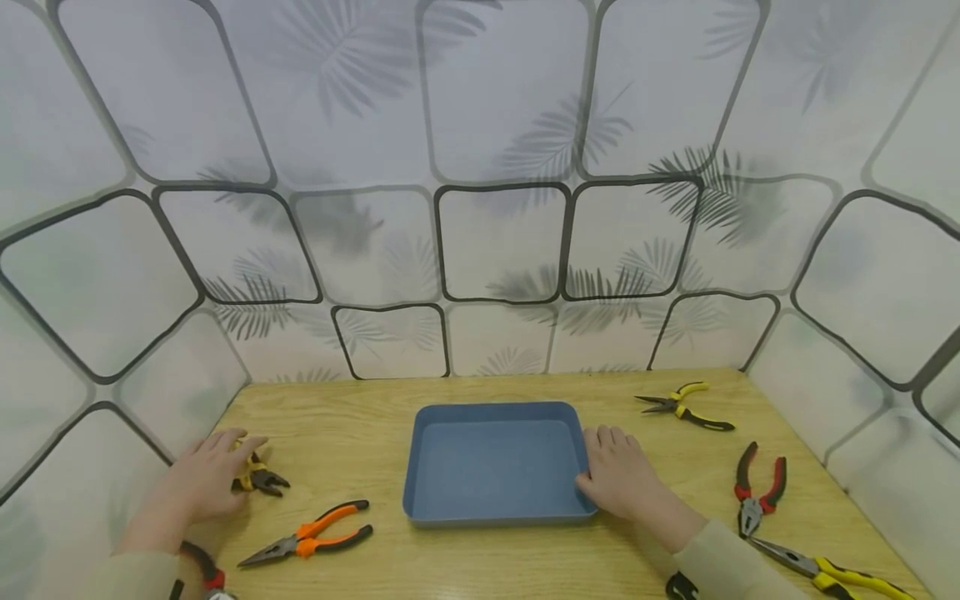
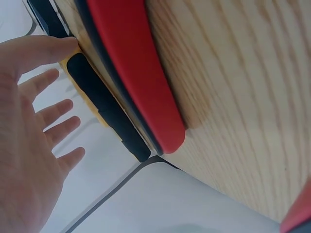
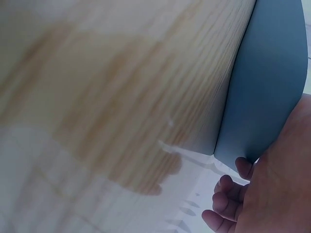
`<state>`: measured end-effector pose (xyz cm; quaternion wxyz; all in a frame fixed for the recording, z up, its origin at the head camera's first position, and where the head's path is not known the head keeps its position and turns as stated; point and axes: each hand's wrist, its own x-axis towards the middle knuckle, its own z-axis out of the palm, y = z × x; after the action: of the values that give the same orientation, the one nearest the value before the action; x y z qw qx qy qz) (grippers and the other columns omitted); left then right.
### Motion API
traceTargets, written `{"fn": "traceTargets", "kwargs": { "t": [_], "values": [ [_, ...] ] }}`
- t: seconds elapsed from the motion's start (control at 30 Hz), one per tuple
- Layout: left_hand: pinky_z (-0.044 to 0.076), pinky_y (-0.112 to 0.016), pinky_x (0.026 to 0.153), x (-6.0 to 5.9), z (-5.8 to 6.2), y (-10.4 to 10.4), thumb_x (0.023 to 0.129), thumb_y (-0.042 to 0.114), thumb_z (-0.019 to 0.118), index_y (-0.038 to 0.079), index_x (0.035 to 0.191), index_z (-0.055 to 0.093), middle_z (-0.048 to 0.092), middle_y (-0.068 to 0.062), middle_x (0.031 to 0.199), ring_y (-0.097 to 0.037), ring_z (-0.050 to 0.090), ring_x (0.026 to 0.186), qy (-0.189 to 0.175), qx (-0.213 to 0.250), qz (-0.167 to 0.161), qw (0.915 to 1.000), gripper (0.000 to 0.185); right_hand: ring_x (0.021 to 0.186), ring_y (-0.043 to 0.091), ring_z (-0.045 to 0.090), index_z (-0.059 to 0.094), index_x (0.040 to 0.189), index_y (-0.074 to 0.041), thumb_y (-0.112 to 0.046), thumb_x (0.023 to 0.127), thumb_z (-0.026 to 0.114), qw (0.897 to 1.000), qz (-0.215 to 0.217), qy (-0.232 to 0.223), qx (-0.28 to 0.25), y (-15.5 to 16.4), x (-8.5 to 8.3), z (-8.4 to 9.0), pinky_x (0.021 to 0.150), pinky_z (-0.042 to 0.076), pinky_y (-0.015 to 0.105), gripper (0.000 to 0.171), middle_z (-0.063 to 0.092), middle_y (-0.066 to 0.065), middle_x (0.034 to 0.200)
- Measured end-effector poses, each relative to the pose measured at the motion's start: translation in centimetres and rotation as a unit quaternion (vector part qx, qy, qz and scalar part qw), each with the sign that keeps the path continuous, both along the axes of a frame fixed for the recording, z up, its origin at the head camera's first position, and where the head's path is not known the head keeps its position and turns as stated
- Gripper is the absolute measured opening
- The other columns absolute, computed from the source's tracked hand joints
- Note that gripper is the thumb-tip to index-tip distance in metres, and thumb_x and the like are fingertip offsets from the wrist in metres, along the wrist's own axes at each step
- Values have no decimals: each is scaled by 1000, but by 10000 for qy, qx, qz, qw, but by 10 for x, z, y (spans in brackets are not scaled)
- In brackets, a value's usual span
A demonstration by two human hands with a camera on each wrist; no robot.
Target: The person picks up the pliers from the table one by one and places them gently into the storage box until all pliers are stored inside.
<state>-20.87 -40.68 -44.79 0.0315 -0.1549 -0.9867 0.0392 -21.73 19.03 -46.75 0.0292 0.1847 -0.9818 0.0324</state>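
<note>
1. L. hand [image 1: 201,482], lower L. of frame: fingers extending loosely, clasping nothing; thumb tip appearing to touch item 3.
2. Red/blk. pliers [image 1: 204,565], bottom L. edge: lying partly out of frame.
3. Yel./blk. pliers [image 1: 260,479], lower L.: lying partly beneath L. hand, jaws pointing R. Prob. stiff, dense for size, not fragile; coated handles likely giving best hold, hinge prob. swinging if only one is being lifted.
4. Orange/blk. pliers [image 1: 307,538], lower L., nr. bottom: lying w/ handles spreading, nose pointing L.
5. Blue tray [image 1: 498,467], lower ctr.: sitting flat, holding nothing. Prob. light, fairly rigid, smooth, so poss. sliding under a push; best hold prob. mid short walls, thumb over rim.
6. R. hand [image 1: 628,477], R. of ctr.: gripping tray's R. wall, thumb at rim, fingers curling outside.
7. Yel./blk. long-nose pliers [image 1: 681,411], mid-R.: lying w/ nose pointing L.
8. Red/grey pliers [image 1: 751,508], lower R.: handles pointing up-frame.
9. Yel. long-nose pliers [image 1: 819,572], bottom R.: nose pointing toward item 8.
</note>
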Motion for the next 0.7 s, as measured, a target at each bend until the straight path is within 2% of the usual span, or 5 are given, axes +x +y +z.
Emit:
{"fn": "traceTargets", "kwargs": {
  "t": [0.17,0.47,0.7],
  "values": [
    [44,-74,101,-2,-2,-2,70,18,89,4,140,62,58,-32,136,-57,56,125,-161,-9,11,9999,76,111,45,58,52,134,9,-28,95,65,9999,-8,-118,-108,0,-1,-2,95,47,60,55,59,28,118],
    [43,-74,103,-6,0,-5,70,10,90,5,138,63,55,-34,138,-59,54,127,-422,-78,45,9991,73,107,43,58,53,133,8,-26,94,66,9999,-20,-36,-117,0,-1,-1,93,48,59,53,59,26,115],
    [42,-74,104,-8,0,-5,73,9,91,6,132,65,59,-27,133,-57,56,125,-503,-17,-55,9987,65,108,42,58,53,135,7,-28,96,66,10000,-46,-44,-31,0,-2,-2,93,48,58,55,59,26,116]
  ]
}}
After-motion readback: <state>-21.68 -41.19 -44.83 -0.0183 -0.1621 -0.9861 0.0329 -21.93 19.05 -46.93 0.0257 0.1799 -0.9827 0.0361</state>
